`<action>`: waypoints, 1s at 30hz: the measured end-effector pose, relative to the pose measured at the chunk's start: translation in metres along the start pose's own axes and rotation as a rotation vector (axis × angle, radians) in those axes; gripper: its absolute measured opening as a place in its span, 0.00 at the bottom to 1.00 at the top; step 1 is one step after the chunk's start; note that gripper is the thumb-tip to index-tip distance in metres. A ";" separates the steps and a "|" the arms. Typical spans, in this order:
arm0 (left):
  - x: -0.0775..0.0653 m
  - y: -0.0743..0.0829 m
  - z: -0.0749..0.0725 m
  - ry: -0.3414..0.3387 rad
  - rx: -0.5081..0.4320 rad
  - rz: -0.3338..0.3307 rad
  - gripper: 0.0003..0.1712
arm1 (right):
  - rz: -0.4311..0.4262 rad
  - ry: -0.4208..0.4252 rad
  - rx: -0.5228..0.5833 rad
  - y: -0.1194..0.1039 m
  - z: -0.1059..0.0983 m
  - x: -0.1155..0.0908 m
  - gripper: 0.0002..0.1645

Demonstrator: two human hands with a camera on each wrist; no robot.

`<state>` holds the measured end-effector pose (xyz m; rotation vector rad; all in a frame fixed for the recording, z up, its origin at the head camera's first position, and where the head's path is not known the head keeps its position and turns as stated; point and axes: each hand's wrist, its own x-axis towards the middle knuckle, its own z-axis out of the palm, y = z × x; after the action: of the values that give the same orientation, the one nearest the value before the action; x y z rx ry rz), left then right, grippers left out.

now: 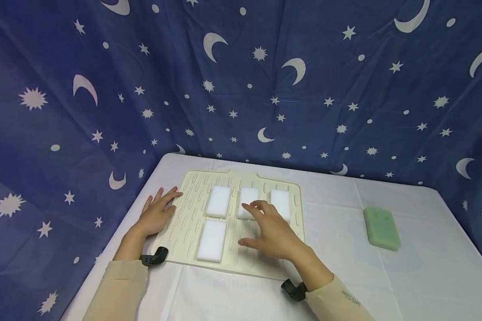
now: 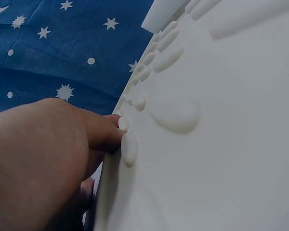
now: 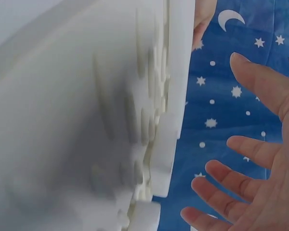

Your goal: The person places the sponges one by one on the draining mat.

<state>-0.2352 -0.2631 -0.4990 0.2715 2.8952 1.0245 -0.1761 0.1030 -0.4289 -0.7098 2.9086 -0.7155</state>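
Observation:
A cream ribbed mat (image 1: pixel 184 232) lies on the table with several white rectangular sponge blocks on it. One block (image 1: pixel 218 201) is at the upper left, with another block (image 1: pixel 211 240) below it. A third block (image 1: pixel 247 196) sits at the upper middle, partly hidden by my right hand (image 1: pixel 273 232). To its right lies a further block (image 1: pixel 280 203). My right hand is above the mat, fingers spread and holding nothing; the right wrist view shows its palm (image 3: pixel 269 192) apart from the blocks. My left hand (image 1: pixel 156 217) rests at the mat's left edge, fingers extended.
A green rectangular sponge-like block (image 1: pixel 382 228) lies on the white-covered table (image 1: pixel 337 267), right of the mat. Behind the table and along its left side hangs a dark blue curtain (image 1: pixel 305 111) with moons and stars. Each wrist wears a black band.

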 end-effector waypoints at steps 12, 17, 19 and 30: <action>-0.001 0.001 0.000 0.004 -0.013 0.003 0.24 | 0.074 0.020 -0.039 0.032 -0.019 -0.010 0.54; -0.001 0.002 -0.001 0.004 -0.013 0.002 0.24 | 0.086 0.033 -0.044 0.045 -0.028 -0.015 0.54; -0.001 0.002 -0.001 0.004 -0.011 0.002 0.24 | 0.090 0.037 -0.051 0.051 -0.030 -0.018 0.55; -0.001 0.002 -0.001 0.006 -0.008 0.006 0.24 | 0.113 0.049 -0.091 0.081 -0.045 -0.035 0.55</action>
<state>-0.2342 -0.2627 -0.4971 0.2772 2.8962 1.0396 -0.1865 0.2009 -0.4272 -0.5369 3.0131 -0.6006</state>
